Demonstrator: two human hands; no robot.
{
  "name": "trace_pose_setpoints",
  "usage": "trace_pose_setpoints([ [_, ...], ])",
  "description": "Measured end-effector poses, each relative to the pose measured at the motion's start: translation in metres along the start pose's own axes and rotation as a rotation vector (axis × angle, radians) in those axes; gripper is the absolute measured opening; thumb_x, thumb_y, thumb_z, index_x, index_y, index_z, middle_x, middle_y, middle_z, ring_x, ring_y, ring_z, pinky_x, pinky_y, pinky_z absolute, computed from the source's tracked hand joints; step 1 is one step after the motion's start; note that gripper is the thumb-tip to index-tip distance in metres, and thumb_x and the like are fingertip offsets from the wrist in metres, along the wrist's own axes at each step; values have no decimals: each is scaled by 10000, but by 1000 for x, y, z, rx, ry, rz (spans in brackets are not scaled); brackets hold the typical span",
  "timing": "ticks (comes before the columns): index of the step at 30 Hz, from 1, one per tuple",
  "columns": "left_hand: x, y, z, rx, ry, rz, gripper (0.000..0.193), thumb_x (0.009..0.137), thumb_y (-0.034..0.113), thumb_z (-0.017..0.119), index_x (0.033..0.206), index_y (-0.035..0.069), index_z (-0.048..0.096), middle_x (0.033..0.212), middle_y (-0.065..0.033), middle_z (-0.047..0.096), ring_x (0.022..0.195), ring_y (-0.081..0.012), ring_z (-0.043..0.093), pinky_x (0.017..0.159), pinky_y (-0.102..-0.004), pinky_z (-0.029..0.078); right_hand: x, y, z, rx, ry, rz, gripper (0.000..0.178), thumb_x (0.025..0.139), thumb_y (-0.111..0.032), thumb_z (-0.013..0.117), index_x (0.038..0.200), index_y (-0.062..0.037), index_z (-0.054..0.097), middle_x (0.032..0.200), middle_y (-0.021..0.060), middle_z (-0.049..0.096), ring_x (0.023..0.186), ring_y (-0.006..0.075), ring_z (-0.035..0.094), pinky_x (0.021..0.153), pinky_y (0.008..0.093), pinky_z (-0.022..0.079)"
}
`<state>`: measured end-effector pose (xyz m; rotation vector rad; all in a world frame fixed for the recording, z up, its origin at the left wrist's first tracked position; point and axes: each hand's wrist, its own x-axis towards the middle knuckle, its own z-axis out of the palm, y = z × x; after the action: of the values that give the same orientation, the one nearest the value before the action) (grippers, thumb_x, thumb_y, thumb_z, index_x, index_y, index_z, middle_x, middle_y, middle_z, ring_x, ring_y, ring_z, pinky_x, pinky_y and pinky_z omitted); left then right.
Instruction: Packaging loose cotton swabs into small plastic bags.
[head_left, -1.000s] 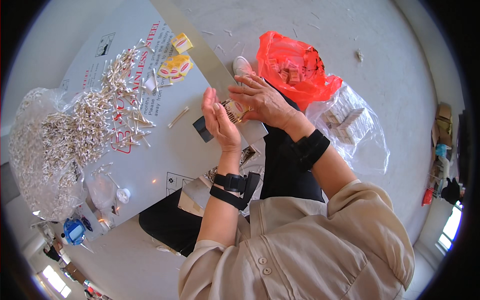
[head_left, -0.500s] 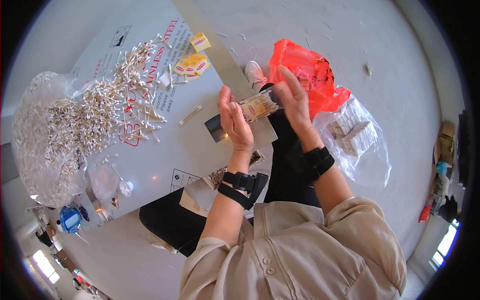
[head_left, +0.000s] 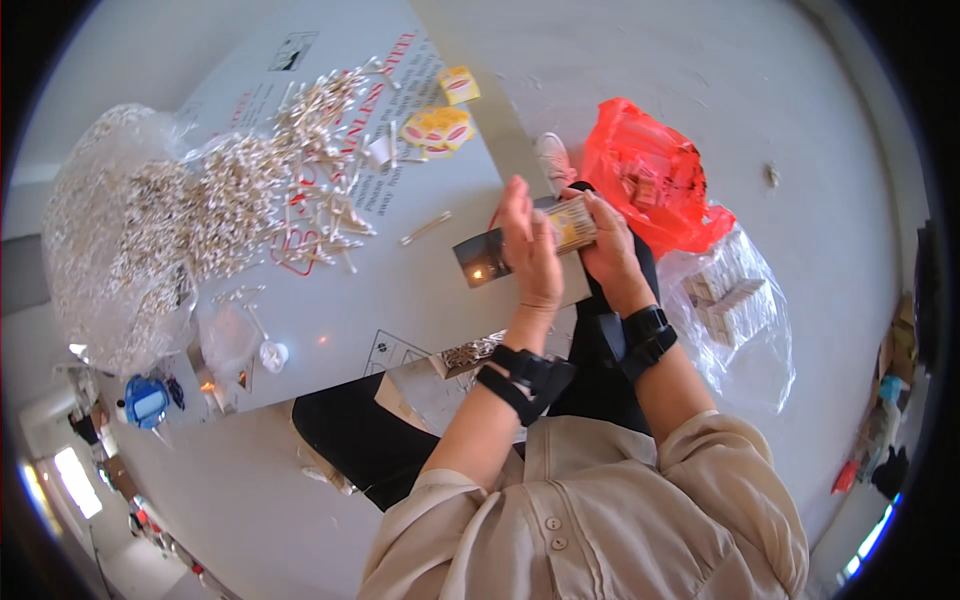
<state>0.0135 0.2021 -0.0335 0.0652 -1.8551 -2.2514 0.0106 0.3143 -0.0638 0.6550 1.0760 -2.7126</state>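
A person's two bare hands met above the edge of a grey metal table (head_left: 340, 290), with a bundle of cotton swabs (head_left: 572, 224) bearing a yellow label between them. The left hand (head_left: 533, 248) was opened out, its fingers nearly straight and close together, palm turned toward the bundle's left end; whether that palm touched the swabs could not be told. The right hand (head_left: 612, 252) had its fingers partly bent and closed around the bundle's right end. Just left of the left fingers lay a dark, shiny rectangle (head_left: 478, 262), and farther left a few loose swabs (head_left: 427, 229). Beyond the left fingertips, up and to the left, were overlapping yellow cards (head_left: 438, 128) and a small yellow box (head_left: 459, 85). Well to the left of the fingers spread a heap of loose swabs (head_left: 240, 190), reaching into a large clear bag (head_left: 80, 260). Up and to the right of the right fingers sat a red plastic bag (head_left: 625, 130), with a clear bag of white packs (head_left: 735, 300) below it.
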Motion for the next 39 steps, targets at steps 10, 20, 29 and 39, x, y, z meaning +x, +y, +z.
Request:
trace_pose_setpoints([
  [10, 6, 7, -23, 290, -123, 233, 456, 996, 267, 553, 1357, 2, 465, 1450, -179, 437, 1343, -304, 421, 1114, -398, 327, 3, -6, -8, 44, 10, -46, 395, 1007, -283, 500, 1219, 37, 592, 1113, 114, 629, 979, 220, 615, 900, 349, 489],
  [20, 51, 31, -250, 1084, 529, 79, 337, 794, 24, 651, 1125, 77, 614, 1143, -131, 580, 1147, -339, 484, 995, -445, 387, -35, 17, 103, -1381, -309, -831, 326, 730, -17, 742, 1043, -17, 650, 1126, 138, 624, 1030, 346, 603, 894, 394, 496],
  [29, 83, 53, -271, 1349, 130, 308, 237, 696, 71, 751, 914, 143, 689, 1125, -31, 564, 1145, -292, 474, 958, -434, 402, 4, 75, 131, -1592, -397, -942, 127, 745, -84, 691, 868, -107, 666, 896, 48, 585, 909, 278, 566, 786, 392, 448],
  [39, 25, 37, -198, 1159, 98, 356, 69, 780, 138, 684, 838, 140, 646, 982, -17, 579, 1073, -281, 502, 930, -460, 366, -49, 98, 139, -1271, -261, -833, 376, 675, 26, 663, 1042, -54, 634, 1083, 123, 567, 1035, 344, 553, 919, 409, 457],
])
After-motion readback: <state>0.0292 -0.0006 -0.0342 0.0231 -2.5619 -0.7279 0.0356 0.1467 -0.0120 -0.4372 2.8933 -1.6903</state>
